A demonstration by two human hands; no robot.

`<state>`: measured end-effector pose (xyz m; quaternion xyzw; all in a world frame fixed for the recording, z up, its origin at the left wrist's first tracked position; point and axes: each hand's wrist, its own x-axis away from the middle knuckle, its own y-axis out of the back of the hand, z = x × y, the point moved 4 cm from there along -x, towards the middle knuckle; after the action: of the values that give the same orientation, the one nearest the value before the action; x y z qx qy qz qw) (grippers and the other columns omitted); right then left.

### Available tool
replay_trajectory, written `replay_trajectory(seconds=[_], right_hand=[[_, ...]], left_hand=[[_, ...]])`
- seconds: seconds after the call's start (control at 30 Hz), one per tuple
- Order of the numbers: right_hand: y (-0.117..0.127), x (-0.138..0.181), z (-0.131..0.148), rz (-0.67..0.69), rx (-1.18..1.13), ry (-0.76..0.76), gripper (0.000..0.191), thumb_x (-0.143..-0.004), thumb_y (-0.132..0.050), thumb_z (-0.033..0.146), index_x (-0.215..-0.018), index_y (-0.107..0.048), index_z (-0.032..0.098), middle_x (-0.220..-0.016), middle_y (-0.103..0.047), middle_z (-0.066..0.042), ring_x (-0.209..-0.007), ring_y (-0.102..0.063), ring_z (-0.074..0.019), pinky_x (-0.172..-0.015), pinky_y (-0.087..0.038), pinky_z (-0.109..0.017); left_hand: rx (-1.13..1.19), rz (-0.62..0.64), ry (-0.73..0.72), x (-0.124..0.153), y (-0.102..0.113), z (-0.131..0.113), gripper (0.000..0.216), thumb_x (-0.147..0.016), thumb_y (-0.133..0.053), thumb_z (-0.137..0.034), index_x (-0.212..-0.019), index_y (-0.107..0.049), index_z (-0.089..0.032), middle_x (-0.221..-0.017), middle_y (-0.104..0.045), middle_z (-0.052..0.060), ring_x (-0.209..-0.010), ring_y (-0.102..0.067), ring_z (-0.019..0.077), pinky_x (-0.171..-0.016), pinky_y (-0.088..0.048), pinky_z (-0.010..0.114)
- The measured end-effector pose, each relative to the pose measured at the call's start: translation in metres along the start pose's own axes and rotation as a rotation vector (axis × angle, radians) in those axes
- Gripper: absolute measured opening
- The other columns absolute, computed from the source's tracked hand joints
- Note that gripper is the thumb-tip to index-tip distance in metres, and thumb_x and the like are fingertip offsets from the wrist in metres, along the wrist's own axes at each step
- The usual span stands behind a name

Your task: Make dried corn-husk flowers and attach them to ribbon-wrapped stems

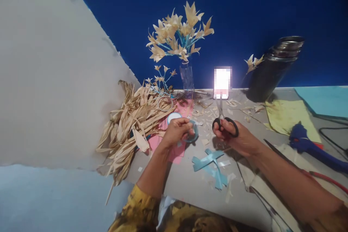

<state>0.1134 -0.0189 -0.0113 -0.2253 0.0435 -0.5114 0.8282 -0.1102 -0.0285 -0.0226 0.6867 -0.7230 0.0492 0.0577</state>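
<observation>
My left hand (176,132) is closed, pinching a roll of light blue tape (195,135) by its edge above the table. Black-handled scissors (235,127) are in my right hand (240,138), its fingers at the handle loops and the blades pointing away from me. Just below and between the hands, cut strips of light blue ribbon or tape (208,160) lie crossed on the table. Under my left hand there is pink paper (176,156), with a white round item with a blue rim (174,116) beside it.
Dried corn husks (127,130) are heaped at the left. Behind stands a clear vase (187,78) of husk flowers (176,30). A bright, blurred-out screen (223,79) and a dark flask (269,72) are at the back. A blue glue gun (312,146) and yellow paper (290,117) lie right.
</observation>
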Motion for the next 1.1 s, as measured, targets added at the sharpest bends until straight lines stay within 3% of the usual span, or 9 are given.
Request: replay_trajectory(seconds=[0.1,0.2,0.27,0.33,0.5,0.63,0.9,1.0,1.1], right_hand=[[0.007,-0.004,-0.011,-0.062,-0.037,0.004,0.050,-0.067,-0.084,0.065,-0.074,-0.068,0.018,-0.064,-0.055,0.001,-0.057,-0.039,-0.0109,-0.050,-0.033,-0.025],[0.017,-0.009,-0.012,-0.135,-0.126,-0.005,0.047,-0.067,-0.086,0.061,-0.074,-0.066,0.019,-0.064,-0.055,0.002,-0.054,-0.038,-0.0092,-0.048,-0.034,-0.022],[0.019,-0.010,-0.012,-0.131,-0.078,-0.022,0.046,-0.069,-0.084,0.060,-0.073,-0.065,0.019,-0.063,-0.055,0.002,-0.053,-0.039,-0.0092,-0.047,-0.033,-0.022],[0.018,-0.010,-0.013,-0.098,0.044,-0.025,0.046,-0.072,-0.081,0.061,-0.070,-0.065,0.019,-0.062,-0.057,0.000,-0.052,-0.040,-0.0096,-0.046,-0.032,-0.023],[0.012,-0.008,-0.018,-0.040,0.280,-0.002,0.051,-0.075,-0.074,0.067,-0.065,-0.063,0.018,-0.060,-0.058,-0.001,-0.050,-0.040,-0.0098,-0.045,-0.026,-0.024],[0.013,-0.008,-0.016,-0.048,0.286,-0.006,0.051,-0.072,-0.076,0.067,-0.065,-0.062,0.019,-0.062,-0.059,-0.001,-0.052,-0.041,-0.0103,-0.047,-0.030,-0.024],[0.014,-0.010,-0.020,0.000,0.371,0.044,0.043,-0.082,-0.073,0.055,-0.061,-0.063,0.019,-0.058,-0.055,-0.001,-0.050,-0.043,-0.0122,-0.046,-0.030,-0.025],[0.014,-0.010,-0.021,-0.012,0.349,0.076,0.041,-0.083,-0.073,0.053,-0.061,-0.065,0.019,-0.059,-0.057,-0.002,-0.050,-0.044,-0.0124,-0.046,-0.031,-0.026],[0.019,-0.011,-0.018,-0.077,0.433,0.097,0.040,-0.083,-0.073,0.053,-0.065,-0.069,0.018,-0.064,-0.064,-0.005,-0.051,-0.048,-0.0126,-0.048,-0.032,-0.026]], left_hand=[[-0.249,-0.311,-0.058,-0.001,0.035,-0.012,0.037,-0.082,-0.064,-0.049,-0.099,-0.068,-0.016,-0.069,-0.068,0.002,-0.046,-0.048,0.0104,-0.046,-0.033,0.022],[-0.686,-0.539,-0.089,0.006,0.056,-0.029,0.054,-0.084,-0.063,-0.049,-0.128,-0.060,-0.017,-0.105,-0.074,0.012,-0.081,-0.068,0.0224,-0.067,-0.048,0.030],[-0.997,-0.503,-0.018,0.006,0.057,-0.034,0.073,-0.078,-0.070,-0.052,-0.140,-0.052,-0.017,-0.117,-0.072,0.016,-0.100,-0.069,0.0306,-0.078,-0.049,0.035],[-1.232,-0.405,0.085,0.002,0.055,-0.032,0.083,-0.074,-0.072,-0.058,-0.142,-0.048,-0.016,-0.114,-0.074,0.018,-0.102,-0.069,0.0358,-0.078,-0.048,0.037],[-1.500,-0.232,0.173,-0.013,0.054,-0.023,0.062,-0.075,-0.070,-0.058,-0.121,-0.063,-0.017,-0.114,-0.074,0.019,-0.105,-0.069,0.0357,-0.076,-0.047,0.035],[-1.485,-0.201,0.164,-0.020,0.060,-0.020,0.061,-0.072,-0.072,-0.059,-0.116,-0.066,-0.017,-0.110,-0.076,0.018,-0.100,-0.071,0.0343,-0.073,-0.047,0.034],[-1.368,-0.250,0.105,-0.006,0.091,-0.025,0.070,-0.068,-0.081,-0.044,-0.130,-0.060,-0.016,-0.108,-0.075,0.015,-0.096,-0.071,0.0306,-0.075,-0.049,0.033],[-0.948,-0.350,-0.052,0.006,0.102,-0.042,0.074,-0.072,-0.079,-0.046,-0.136,-0.057,-0.017,-0.095,-0.074,0.009,-0.077,-0.069,0.0233,-0.067,-0.050,0.030],[-0.500,-0.658,-0.321,0.034,0.115,-0.079,0.053,-0.087,-0.062,-0.052,-0.127,-0.063,-0.018,-0.078,-0.066,0.002,-0.059,-0.062,0.0151,-0.054,-0.047,0.025]])
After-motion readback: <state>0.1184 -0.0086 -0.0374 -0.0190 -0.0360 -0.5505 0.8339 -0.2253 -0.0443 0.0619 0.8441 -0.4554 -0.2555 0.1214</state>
